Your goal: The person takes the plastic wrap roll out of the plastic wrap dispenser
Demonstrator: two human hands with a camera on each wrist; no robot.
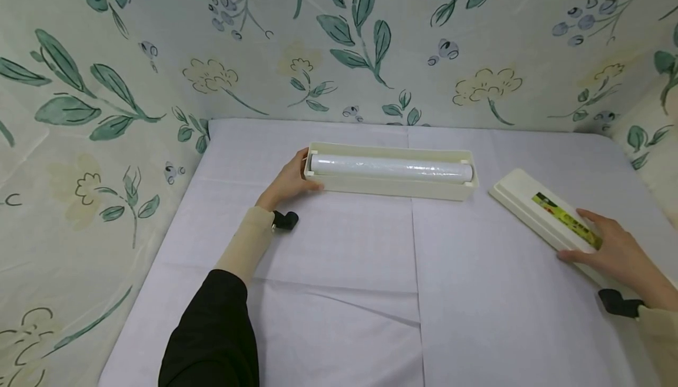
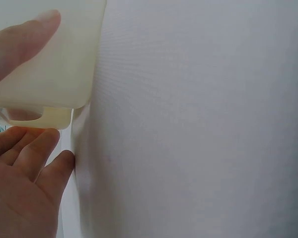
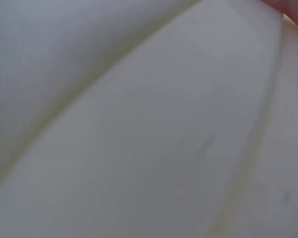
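In the head view a long cream plastic box (image 1: pixel 392 189) lies lengthwise near the back of the table. A shiny roll of plastic wrap (image 1: pixel 389 168) sits in its open top. My left hand (image 1: pixel 290 181) holds the box's left end, thumb on the near wall and fingers at the end; the left wrist view shows the thumb (image 2: pixel 32 42) against the pale plastic. Over to the right, my right hand (image 1: pixel 620 254) grips the matching cream lid (image 1: pixel 521 193) across its width, beside a yellow-green label (image 1: pixel 567 220). The lid's smooth surface (image 3: pixel 154 114) fills the right wrist view.
A white cloth (image 1: pixel 339 328) with creases and a fold line covers the table. Leaf-and-flower patterned fabric (image 1: pixel 360 40) hangs behind it and along both sides. Black wrist cameras (image 1: pixel 286 220) are strapped on both wrists.
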